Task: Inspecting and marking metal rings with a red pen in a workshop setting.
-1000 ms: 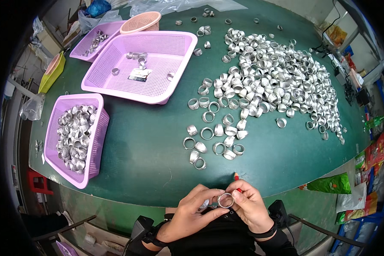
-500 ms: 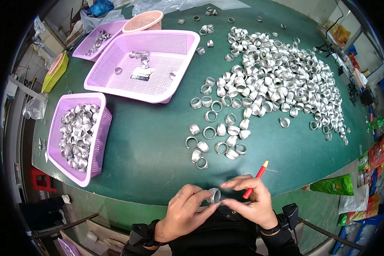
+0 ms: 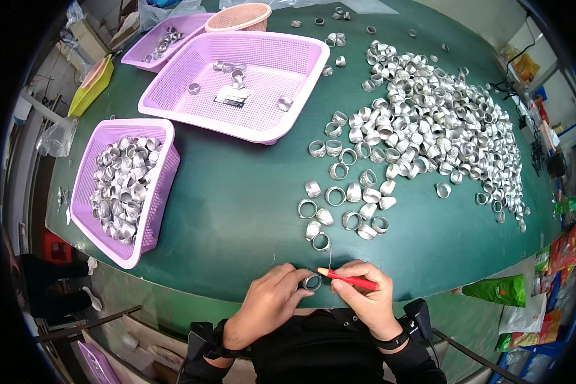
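Near the table's front edge, my left hand (image 3: 270, 302) is closed and pinches a silver metal ring (image 3: 312, 282) between thumb and fingers, its round opening facing up and to the right. My right hand (image 3: 371, 302) grips a red pencil (image 3: 357, 280) with a pale yellowish tip. That tip points left, close to the ring; whether the two touch I cannot tell. Beyond my hands lie several loose rings (image 3: 321, 241), and a large heap of similar silver rings (image 3: 429, 115) spreads over the green table (image 3: 237, 211) on the right.
A lilac basket (image 3: 162, 208) full of rings stands at the left. Behind it a larger lilac basket (image 3: 272, 128) holds a few rings and a label. Further back are another lilac basket (image 3: 137, 57) and a peach one (image 3: 240, 18). Coloured packets (image 3: 496, 289) hang at the right.
The pencil has swung round in my right hand, from pointing up and away to pointing left at the ring. My right fingers have closed around it. The whole view has shifted slightly.
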The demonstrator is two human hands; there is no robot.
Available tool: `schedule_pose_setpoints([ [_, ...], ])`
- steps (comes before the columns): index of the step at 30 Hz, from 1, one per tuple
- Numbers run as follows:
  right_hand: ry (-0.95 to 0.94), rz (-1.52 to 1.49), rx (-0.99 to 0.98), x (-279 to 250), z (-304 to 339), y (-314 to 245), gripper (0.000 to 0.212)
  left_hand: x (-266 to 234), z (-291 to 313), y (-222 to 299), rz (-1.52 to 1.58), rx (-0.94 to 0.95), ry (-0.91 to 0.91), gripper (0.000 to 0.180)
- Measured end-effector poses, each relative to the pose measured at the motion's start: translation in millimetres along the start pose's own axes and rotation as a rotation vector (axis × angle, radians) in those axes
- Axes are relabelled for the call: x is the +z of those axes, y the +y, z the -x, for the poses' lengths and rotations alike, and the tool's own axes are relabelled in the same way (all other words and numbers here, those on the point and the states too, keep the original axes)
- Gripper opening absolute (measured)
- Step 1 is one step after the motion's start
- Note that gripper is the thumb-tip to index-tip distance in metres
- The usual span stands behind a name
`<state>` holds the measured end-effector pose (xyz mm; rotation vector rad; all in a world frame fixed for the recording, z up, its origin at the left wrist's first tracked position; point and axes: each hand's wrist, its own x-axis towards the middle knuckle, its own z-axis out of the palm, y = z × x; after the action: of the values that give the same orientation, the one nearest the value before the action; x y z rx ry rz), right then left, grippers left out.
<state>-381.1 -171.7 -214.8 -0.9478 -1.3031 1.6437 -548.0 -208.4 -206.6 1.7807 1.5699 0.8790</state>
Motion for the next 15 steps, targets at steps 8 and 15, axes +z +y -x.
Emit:
schedule_pose_setpoints([
  [8,0.025,0.257,-0.060,14.1,2.9,4.0,0.013,-1.9,1.8,-3.2,-0.003,0.026,-0.058,0.028],
  [15,-0.025,0.343,-0.145,13.7,3.6,3.7,0.014,1.5,4.6,-6.6,-0.006,0.052,-0.046,0.028],
])
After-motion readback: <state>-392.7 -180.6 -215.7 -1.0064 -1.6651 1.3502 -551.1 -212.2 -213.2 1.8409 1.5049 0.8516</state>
